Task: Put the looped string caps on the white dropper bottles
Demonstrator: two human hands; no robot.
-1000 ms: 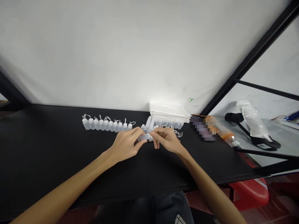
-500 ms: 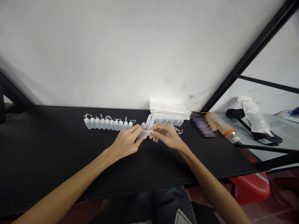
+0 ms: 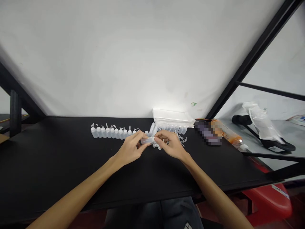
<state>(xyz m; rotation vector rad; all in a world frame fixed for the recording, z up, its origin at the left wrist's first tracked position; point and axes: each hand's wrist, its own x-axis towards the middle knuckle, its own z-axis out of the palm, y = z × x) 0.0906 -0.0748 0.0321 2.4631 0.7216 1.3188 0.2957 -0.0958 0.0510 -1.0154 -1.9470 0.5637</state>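
A small translucent white plastic bottle lies nearly level between my two hands above the black table. My left hand is closed round its base end. The fingers of my right hand pinch the neck end, and they hide whatever sits there. Left of and behind my left hand, a row of similar small bottles stands upright, several with white loops or tips on top. Just behind my hands are more small bottles, partly covered by my fingers. Thin white loops lie right of them.
A stack of white sheets or envelopes sits against the wall. To the right are a blurred purple item and an orange-labelled bottle. Black frame bars slant up on the right. A red stool stands below the table edge.
The view has shifted slightly, so the table items appear lower. Both hands keep hold of the small bottle, with the right fingers slightly changed at its neck end.
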